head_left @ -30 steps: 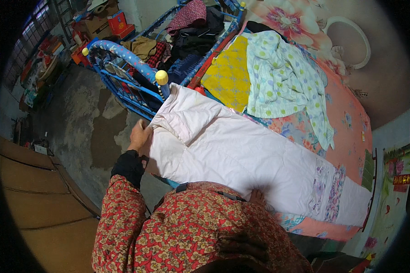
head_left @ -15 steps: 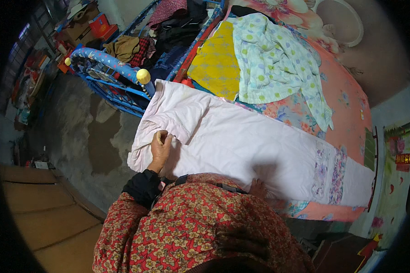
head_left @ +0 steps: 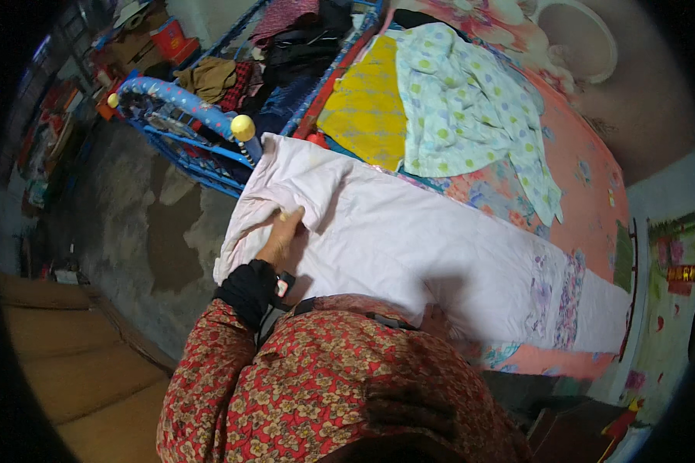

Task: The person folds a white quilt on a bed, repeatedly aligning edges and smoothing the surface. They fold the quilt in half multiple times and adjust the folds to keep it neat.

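A long, folded white bed cover (head_left: 409,247) with flowered bands near its right end lies across the near side of the bed. My left hand (head_left: 283,231) is at its left part, with the fingers partly tucked into a loose fold and the thumb side showing. The fold appears gripped, though some fingertips are hidden in it. My right hand (head_left: 435,318) is a dim shape in shadow at the cover's near edge, beside my flowered red garment; its fingers do not show clearly.
Beyond the cover lie a yellow patterned cloth (head_left: 365,104) and a pale dotted cloth (head_left: 467,108) on the flowered pink bed sheet (head_left: 583,162). A blue-framed bed end with a yellow knob (head_left: 242,127) stands at the left, with heaped clothes (head_left: 301,58) behind it.
My left hand has moved slightly up and right, its fingers going further into the fold of the white bed cover. My right hand stays near the cover's near edge.
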`<state>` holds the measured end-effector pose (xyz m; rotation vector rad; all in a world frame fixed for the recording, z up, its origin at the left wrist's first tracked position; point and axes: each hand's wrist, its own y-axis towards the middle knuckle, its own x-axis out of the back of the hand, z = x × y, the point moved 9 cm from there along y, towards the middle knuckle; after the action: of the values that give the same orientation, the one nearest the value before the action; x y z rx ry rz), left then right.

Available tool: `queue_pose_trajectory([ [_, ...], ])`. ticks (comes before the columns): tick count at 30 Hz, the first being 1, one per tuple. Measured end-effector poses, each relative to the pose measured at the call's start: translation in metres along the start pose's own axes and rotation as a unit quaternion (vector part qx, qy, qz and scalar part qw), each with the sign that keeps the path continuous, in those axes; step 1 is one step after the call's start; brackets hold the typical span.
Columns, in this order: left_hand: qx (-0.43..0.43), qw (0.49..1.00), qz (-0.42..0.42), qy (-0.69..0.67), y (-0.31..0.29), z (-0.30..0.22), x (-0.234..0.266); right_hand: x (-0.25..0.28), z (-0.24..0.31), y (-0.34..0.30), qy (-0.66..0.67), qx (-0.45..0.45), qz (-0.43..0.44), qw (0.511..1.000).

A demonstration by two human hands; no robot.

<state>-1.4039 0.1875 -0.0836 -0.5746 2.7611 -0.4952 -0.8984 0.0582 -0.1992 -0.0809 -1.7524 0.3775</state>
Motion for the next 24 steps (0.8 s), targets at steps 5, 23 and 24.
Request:
queue_pose_trajectory([
  [5, -0.085, 0.942, 0.235, -0.224, 0.066, -0.113, -0.035, 0.001, 0.012, 0.000, 0.049, 0.034, -0.078, 0.995],
  [23, -0.145, 0.517, 0.206, 0.818, 0.022, 0.027, -0.114, 0.114, -0.069, 0.015, 0.264, -0.161, 0.027, 0.951],
  [24, -0.149, 0.511, 0.204, 0.822, 0.024, 0.027, -0.118, 0.109, -0.076, 0.017, 0.263, -0.181, 0.064, 0.945],
])
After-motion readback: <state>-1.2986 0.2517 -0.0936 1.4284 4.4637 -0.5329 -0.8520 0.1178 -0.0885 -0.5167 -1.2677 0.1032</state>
